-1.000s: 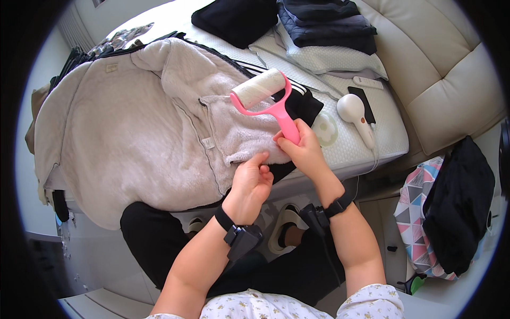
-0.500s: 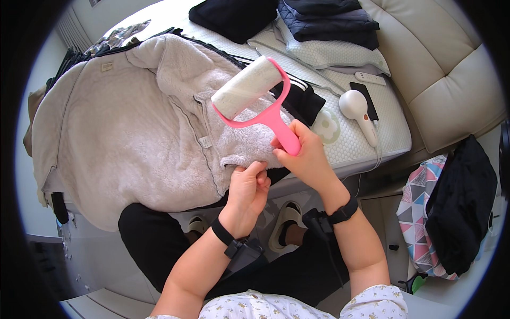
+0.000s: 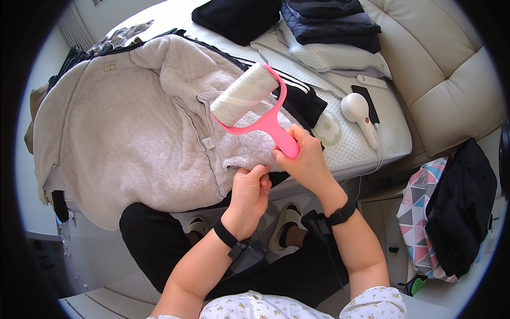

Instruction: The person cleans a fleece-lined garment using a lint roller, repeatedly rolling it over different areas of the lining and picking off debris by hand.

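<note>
A coat lies spread inside out, its pale fleece lining (image 3: 122,133) covering much of the bed's left side. My right hand (image 3: 308,158) is closed around the pink handle of a lint roller (image 3: 245,95), whose whitish adhesive roll is held over the coat's right part. Whether the roll touches the fleece is hard to make out. At the coat's near edge my left hand (image 3: 248,192) pinches the fleece lining between thumb and curled fingers. A dark garment with white stripes (image 3: 308,105) lies partly beneath the coat.
On the bed's right are a white handheld device (image 3: 359,112) with a cord, a dark phone-like slab (image 3: 373,101) and a white remote (image 3: 372,81). Folded dark clothes (image 3: 332,26) are stacked behind. A beige padded headboard (image 3: 430,69) borders the bed. A triangle-patterned bag (image 3: 419,228) stands lower right.
The lint roller's head has dropped slightly toward me, and the roll's visible surface looks turned. My left hand keeps its pinch on the lining; the view has shifted a little.
</note>
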Tool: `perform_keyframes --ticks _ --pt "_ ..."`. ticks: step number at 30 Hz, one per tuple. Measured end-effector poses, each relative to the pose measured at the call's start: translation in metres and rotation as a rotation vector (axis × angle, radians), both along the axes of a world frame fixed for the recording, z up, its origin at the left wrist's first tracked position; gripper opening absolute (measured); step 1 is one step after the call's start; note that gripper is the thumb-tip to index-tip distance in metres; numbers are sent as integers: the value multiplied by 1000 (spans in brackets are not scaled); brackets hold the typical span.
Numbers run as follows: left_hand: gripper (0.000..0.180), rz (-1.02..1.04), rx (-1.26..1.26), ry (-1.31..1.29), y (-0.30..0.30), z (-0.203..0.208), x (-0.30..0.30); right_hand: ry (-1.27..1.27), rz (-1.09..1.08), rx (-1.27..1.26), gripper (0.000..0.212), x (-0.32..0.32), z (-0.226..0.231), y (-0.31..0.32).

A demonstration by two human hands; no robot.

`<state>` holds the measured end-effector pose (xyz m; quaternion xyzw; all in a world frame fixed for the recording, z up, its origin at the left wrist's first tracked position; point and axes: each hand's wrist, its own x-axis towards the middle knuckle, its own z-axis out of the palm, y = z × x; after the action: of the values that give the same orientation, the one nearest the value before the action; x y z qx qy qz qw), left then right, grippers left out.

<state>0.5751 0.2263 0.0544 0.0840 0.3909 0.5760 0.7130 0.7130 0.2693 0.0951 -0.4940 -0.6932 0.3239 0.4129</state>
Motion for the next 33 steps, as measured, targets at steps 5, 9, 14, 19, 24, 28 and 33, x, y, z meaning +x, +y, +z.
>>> perform_keyframes --ticks 5,9,14,19,24,28,33 --pt "18 -11 20 -1 0 0 0 7 1 8 17 5 0 3" --pt "16 18 -4 -16 1 1 1 30 -27 -28 18 13 1 5" --pt "17 13 -4 -17 0 0 1 128 -4 -39 19 19 7 5" --pt "14 7 12 -18 -1 0 0 44 31 -3 18 10 1 3" --pt "14 16 4 -17 -1 2 1 -51 1 60 17 1 3 2" --pt "14 22 -9 -10 -1 2 2 -71 -18 103 17 1 1 3" --pt "19 -8 -15 -5 0 1 -1 -128 -48 151 18 7 0 6"
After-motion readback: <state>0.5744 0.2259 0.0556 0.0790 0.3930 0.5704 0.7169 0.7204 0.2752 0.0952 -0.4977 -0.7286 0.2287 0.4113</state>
